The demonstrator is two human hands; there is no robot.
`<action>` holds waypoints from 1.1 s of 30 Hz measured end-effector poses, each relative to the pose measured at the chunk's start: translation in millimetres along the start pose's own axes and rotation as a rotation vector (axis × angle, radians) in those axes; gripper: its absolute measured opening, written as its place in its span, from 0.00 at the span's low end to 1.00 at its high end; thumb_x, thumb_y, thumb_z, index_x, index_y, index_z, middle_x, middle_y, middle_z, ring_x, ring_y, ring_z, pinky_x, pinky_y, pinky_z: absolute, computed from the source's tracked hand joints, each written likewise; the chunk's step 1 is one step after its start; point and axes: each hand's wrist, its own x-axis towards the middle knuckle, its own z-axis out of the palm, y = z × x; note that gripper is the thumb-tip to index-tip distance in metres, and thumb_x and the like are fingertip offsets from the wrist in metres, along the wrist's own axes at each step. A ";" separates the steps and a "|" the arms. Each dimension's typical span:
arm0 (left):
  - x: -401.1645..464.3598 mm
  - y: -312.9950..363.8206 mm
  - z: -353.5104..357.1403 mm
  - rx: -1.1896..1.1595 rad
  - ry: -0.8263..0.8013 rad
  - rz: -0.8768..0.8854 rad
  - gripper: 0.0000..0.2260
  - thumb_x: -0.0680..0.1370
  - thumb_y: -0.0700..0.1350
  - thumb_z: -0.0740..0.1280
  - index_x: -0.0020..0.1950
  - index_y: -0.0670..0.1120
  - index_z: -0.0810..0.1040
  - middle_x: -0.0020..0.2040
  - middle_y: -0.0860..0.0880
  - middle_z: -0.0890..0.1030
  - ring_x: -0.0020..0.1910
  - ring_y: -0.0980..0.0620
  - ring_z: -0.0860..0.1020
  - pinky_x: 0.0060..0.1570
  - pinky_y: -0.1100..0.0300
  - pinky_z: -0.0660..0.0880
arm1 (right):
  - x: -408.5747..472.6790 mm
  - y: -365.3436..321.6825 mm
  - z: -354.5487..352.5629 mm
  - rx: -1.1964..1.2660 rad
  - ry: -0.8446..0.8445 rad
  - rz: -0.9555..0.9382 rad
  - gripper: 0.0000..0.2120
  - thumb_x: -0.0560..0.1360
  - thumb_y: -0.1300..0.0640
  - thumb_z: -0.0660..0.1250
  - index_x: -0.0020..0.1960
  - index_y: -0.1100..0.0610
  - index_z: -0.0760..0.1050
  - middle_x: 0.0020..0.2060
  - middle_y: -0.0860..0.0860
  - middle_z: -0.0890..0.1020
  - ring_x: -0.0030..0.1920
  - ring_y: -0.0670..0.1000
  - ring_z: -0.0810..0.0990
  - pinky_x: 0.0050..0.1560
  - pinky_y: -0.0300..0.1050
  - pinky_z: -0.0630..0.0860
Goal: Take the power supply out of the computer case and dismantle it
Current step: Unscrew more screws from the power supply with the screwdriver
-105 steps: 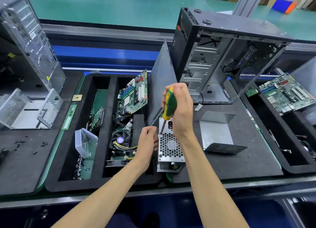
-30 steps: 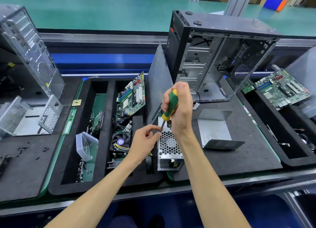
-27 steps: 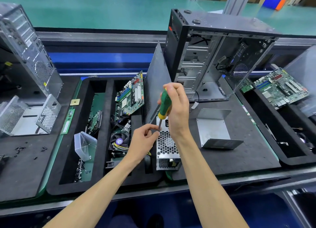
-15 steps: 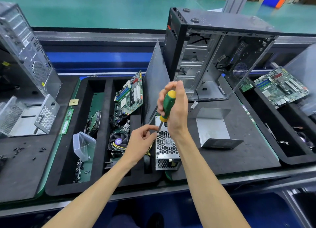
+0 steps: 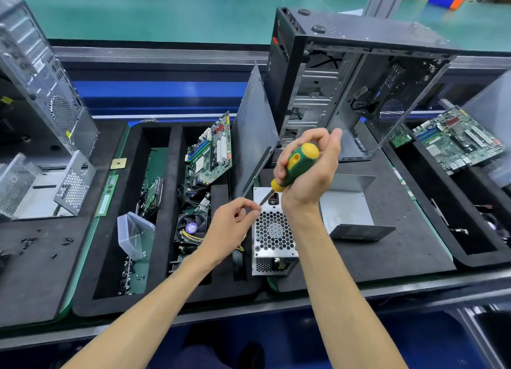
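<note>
The right hand (image 5: 308,172) grips the screwdriver (image 5: 296,164), tip at the power supply (image 5: 272,230) top-left corner screw. The left hand (image 5: 231,227) pinches beside the tip; next, lift the freed screw away.

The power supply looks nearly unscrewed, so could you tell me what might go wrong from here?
The left hand pinches right at the screwdriver tip, so a slip could jab a finger. A freed screw could drop into the tray beside the power supply. The supply sits near the bench edge and could shift.
</note>
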 end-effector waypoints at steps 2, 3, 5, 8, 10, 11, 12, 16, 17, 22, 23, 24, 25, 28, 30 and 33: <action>0.6 -1.3 -2.3 0.034 -0.012 0.030 0.04 0.80 0.40 0.69 0.48 0.46 0.83 0.30 0.49 0.61 0.30 0.53 0.60 0.34 0.65 0.63 | 3.9 -4.1 -1.9 0.018 0.017 -0.002 0.23 0.85 0.46 0.49 0.37 0.54 0.71 0.23 0.55 0.73 0.18 0.52 0.65 0.22 0.36 0.64; 1.2 -2.3 -3.7 0.042 -0.014 0.042 0.05 0.80 0.40 0.68 0.48 0.47 0.83 0.29 0.49 0.60 0.30 0.53 0.60 0.33 0.65 0.62 | 5.0 -4.9 -3.1 0.021 0.023 0.003 0.23 0.84 0.46 0.50 0.37 0.53 0.72 0.24 0.55 0.73 0.19 0.51 0.65 0.22 0.37 0.64; 2.9 -4.8 -6.3 0.032 -0.015 0.051 0.06 0.80 0.40 0.69 0.48 0.49 0.84 0.28 0.52 0.60 0.29 0.53 0.59 0.32 0.65 0.60 | 4.4 -4.1 -5.7 0.003 0.036 0.022 0.22 0.84 0.46 0.50 0.36 0.53 0.71 0.24 0.55 0.73 0.19 0.51 0.65 0.23 0.37 0.64; 6.8 -7.7 -7.8 0.020 -0.022 0.044 0.06 0.79 0.40 0.70 0.47 0.51 0.85 0.27 0.56 0.59 0.29 0.54 0.59 0.33 0.63 0.60 | 0.1 1.0 -9.1 -0.014 0.056 0.063 0.21 0.84 0.46 0.50 0.39 0.56 0.69 0.24 0.56 0.72 0.20 0.52 0.65 0.24 0.37 0.64; 7.2 -8.7 -7.1 0.018 -0.017 0.043 0.06 0.78 0.40 0.71 0.46 0.50 0.84 0.26 0.57 0.59 0.29 0.54 0.59 0.33 0.62 0.60 | -3.5 4.7 -10.3 -0.008 0.051 0.088 0.21 0.85 0.46 0.50 0.40 0.57 0.67 0.24 0.55 0.72 0.20 0.51 0.64 0.24 0.37 0.63; 6.7 -8.8 -6.7 0.018 -0.013 0.045 0.05 0.78 0.40 0.71 0.46 0.50 0.84 0.26 0.57 0.59 0.29 0.54 0.59 0.33 0.63 0.60 | -5.0 6.4 -10.3 -0.003 0.046 0.097 0.21 0.85 0.46 0.49 0.41 0.58 0.67 0.24 0.55 0.72 0.20 0.51 0.64 0.24 0.36 0.63; 6.0 -9.0 -6.0 0.024 -0.007 0.049 0.05 0.78 0.40 0.71 0.46 0.49 0.84 0.26 0.56 0.60 0.29 0.54 0.59 0.33 0.63 0.60 | -6.1 7.4 -10.1 0.000 0.040 0.102 0.22 0.86 0.46 0.49 0.41 0.58 0.67 0.24 0.55 0.72 0.20 0.51 0.64 0.24 0.36 0.62; 4.2 -6.6 -2.9 0.058 0.014 0.060 0.05 0.78 0.39 0.70 0.45 0.48 0.82 0.26 0.56 0.60 0.28 0.56 0.60 0.33 0.64 0.61 | -6.3 7.8 -7.2 0.017 0.026 0.095 0.22 0.85 0.46 0.48 0.41 0.58 0.67 0.24 0.55 0.71 0.19 0.51 0.63 0.24 0.36 0.61; 3.5 -5.7 -2.4 0.058 0.017 0.057 0.05 0.79 0.39 0.70 0.45 0.48 0.81 0.26 0.56 0.60 0.28 0.56 0.60 0.33 0.64 0.61 | -6.2 8.1 -6.5 0.018 0.028 0.093 0.22 0.85 0.45 0.49 0.40 0.58 0.67 0.24 0.55 0.71 0.19 0.50 0.63 0.24 0.36 0.61; -2.6 -5.3 -0.4 -0.034 0.020 0.034 0.07 0.80 0.37 0.68 0.49 0.48 0.82 0.29 0.49 0.62 0.29 0.53 0.61 0.34 0.66 0.63 | -6.5 12.3 -6.3 0.021 0.037 0.096 0.22 0.84 0.44 0.50 0.40 0.57 0.68 0.24 0.55 0.70 0.19 0.50 0.62 0.24 0.36 0.60; -3.1 -5.7 -0.4 -0.056 0.017 0.027 0.07 0.80 0.37 0.67 0.49 0.48 0.82 0.30 0.48 0.62 0.29 0.53 0.61 0.34 0.67 0.63 | -6.7 12.8 -6.5 0.021 0.028 0.098 0.22 0.84 0.44 0.50 0.40 0.57 0.68 0.24 0.55 0.70 0.19 0.50 0.62 0.24 0.36 0.60; -3.5 -6.2 -0.6 -0.070 0.014 0.022 0.07 0.80 0.37 0.67 0.50 0.48 0.82 0.30 0.47 0.62 0.29 0.53 0.61 0.34 0.68 0.64 | -7.1 13.3 -6.3 0.014 0.011 0.096 0.21 0.84 0.43 0.51 0.41 0.56 0.68 0.24 0.55 0.70 0.20 0.50 0.62 0.24 0.36 0.60; -3.6 -6.2 -0.9 -0.078 0.012 0.020 0.08 0.80 0.36 0.67 0.50 0.48 0.82 0.29 0.48 0.62 0.29 0.53 0.60 0.33 0.69 0.63 | -7.9 13.5 -6.0 -0.002 -0.013 0.086 0.20 0.83 0.42 0.53 0.43 0.56 0.68 0.25 0.54 0.70 0.20 0.50 0.62 0.25 0.36 0.60; -2.9 -6.1 -1.2 -0.091 0.010 0.013 0.09 0.79 0.35 0.67 0.49 0.48 0.82 0.29 0.49 0.61 0.29 0.55 0.60 0.33 0.71 0.63 | -10.4 13.5 -2.9 -0.075 -0.100 0.048 0.16 0.80 0.42 0.59 0.50 0.56 0.66 0.26 0.53 0.69 0.20 0.50 0.62 0.24 0.36 0.60; -2.2 -6.4 -1.3 -0.097 0.013 0.003 0.09 0.78 0.34 0.68 0.49 0.48 0.82 0.29 0.51 0.61 0.29 0.55 0.59 0.33 0.71 0.62 | -10.3 12.3 -0.4 -0.119 -0.156 0.036 0.15 0.80 0.45 0.60 0.50 0.57 0.64 0.26 0.51 0.70 0.19 0.49 0.62 0.23 0.37 0.59; -1.8 -5.7 -1.5 -0.095 0.015 -0.007 0.08 0.78 0.35 0.68 0.49 0.47 0.82 0.28 0.54 0.61 0.29 0.55 0.59 0.34 0.71 0.62 | -8.8 9.7 3.5 -0.167 -0.225 0.037 0.13 0.81 0.46 0.60 0.49 0.57 0.64 0.27 0.52 0.69 0.19 0.48 0.62 0.23 0.36 0.59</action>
